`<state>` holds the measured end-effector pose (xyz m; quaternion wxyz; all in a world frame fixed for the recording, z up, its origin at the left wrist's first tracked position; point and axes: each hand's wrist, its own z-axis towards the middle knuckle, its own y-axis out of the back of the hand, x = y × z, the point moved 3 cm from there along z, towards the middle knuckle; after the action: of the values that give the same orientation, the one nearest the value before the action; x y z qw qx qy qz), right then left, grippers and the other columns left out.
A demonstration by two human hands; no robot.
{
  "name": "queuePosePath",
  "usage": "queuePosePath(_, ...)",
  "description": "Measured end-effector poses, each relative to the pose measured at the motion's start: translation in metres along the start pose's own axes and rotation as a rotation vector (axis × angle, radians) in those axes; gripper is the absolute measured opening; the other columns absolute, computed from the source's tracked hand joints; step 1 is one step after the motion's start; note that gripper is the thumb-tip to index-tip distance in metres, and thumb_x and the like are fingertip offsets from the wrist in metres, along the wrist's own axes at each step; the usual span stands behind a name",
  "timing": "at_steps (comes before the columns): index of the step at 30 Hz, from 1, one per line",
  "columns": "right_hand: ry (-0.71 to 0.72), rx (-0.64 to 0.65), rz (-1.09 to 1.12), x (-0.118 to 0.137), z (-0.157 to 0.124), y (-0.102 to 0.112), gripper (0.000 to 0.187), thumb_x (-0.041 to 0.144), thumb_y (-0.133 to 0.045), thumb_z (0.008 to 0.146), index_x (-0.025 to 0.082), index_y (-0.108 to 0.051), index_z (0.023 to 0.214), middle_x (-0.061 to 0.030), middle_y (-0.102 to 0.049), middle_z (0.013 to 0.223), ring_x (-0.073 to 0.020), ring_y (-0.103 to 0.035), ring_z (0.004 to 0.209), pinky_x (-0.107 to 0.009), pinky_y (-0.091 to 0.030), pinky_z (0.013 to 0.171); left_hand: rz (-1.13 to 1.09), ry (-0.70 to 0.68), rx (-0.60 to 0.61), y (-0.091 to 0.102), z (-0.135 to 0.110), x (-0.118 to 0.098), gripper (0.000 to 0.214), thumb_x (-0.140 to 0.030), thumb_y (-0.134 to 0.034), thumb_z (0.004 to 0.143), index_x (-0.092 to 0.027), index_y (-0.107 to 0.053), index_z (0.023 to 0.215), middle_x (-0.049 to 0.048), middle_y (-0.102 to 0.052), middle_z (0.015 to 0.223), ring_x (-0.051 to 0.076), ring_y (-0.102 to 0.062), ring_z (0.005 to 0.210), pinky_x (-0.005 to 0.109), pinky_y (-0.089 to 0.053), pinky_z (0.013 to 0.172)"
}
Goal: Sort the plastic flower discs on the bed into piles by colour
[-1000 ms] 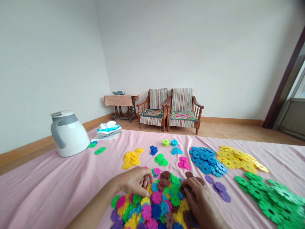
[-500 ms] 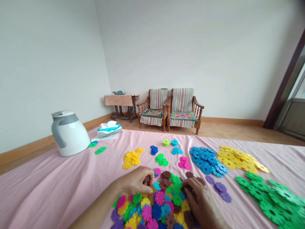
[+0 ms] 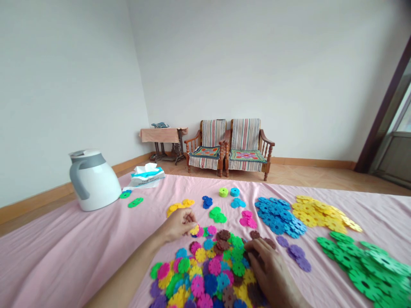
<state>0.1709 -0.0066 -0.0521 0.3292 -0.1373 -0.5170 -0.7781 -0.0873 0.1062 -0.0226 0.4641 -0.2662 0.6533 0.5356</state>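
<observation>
A mixed heap of snowflake-shaped plastic discs (image 3: pixel 197 284) in several colours lies on the pink cloth right in front of me. At its far left edge, my left hand (image 3: pixel 180 223) is closed in a pinch, with a yellow snowflake disc (image 3: pixel 194 230) at its fingertips. That hand partly covers a small group of yellow discs (image 3: pixel 175 208). My right hand (image 3: pixel 268 267) rests on the heap's right side, fingers curled down beside green discs (image 3: pixel 238 254) and brown discs (image 3: pixel 224 240). Whatever lies under its fingers is hidden.
Blue (image 3: pixel 278 216), yellow (image 3: pixel 324 212) and green piles (image 3: pixel 379 267) spread to the right, near purple discs (image 3: pixel 298 255). Small pink (image 3: pixel 248 220) and green groups (image 3: pixel 218 214) lie ahead. A white jug (image 3: pixel 96 182) and a tissue box (image 3: pixel 147 176) stand at left.
My left hand has lifted out of the heap and moved away and to the left, with a yellow snowflake disc at its fingertips. My right hand stays about where it was.
</observation>
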Motion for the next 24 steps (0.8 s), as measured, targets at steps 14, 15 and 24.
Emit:
queuePosePath(14, 0.008, -0.029, 0.017, 0.001, 0.0, 0.001, 0.017, 0.016, -0.042, 0.085, 0.022, -0.058, 0.081, -0.0024, -0.064, 0.081, -0.0173, -0.061, 0.079, -0.027, -0.046, 0.071, 0.056, -0.001, -0.305, 0.03, 0.009, 0.013, 0.02, -0.029, -0.065, 0.062, -0.016, -0.054, 0.073, -0.0001, -0.061, 0.07, 0.012, -0.057, 0.054, 0.021, -0.044, 0.051)
queuePosePath(15, 0.006, -0.032, 0.014, 0.002, 0.0, 0.002, 0.017, 0.016, -0.042, 0.085, 0.022, -0.058, 0.081, -0.0024, -0.064, 0.081, -0.0173, -0.061, 0.078, -0.028, -0.046, 0.071, 0.061, -0.004, -0.207, 0.023, 0.006, 0.007, 0.02, -0.029, -0.067, 0.061, -0.015, -0.056, 0.07, -0.0008, -0.06, 0.065, 0.012, -0.056, 0.052, 0.021, -0.044, 0.05)
queuePosePath(24, -0.004, 0.006, 0.008, -0.001, 0.0, -0.001, 0.019, 0.018, -0.038, 0.088, 0.021, -0.056, 0.082, -0.0033, -0.063, 0.083, -0.018, -0.06, 0.081, -0.029, -0.046, 0.072, 0.325, -0.159, 0.553, -0.017, -0.025, -0.022, 0.037, -0.035, -0.08, 0.052, -0.017, -0.066, 0.081, -0.0027, -0.059, 0.07, 0.01, -0.051, 0.058, 0.017, -0.039, 0.05)
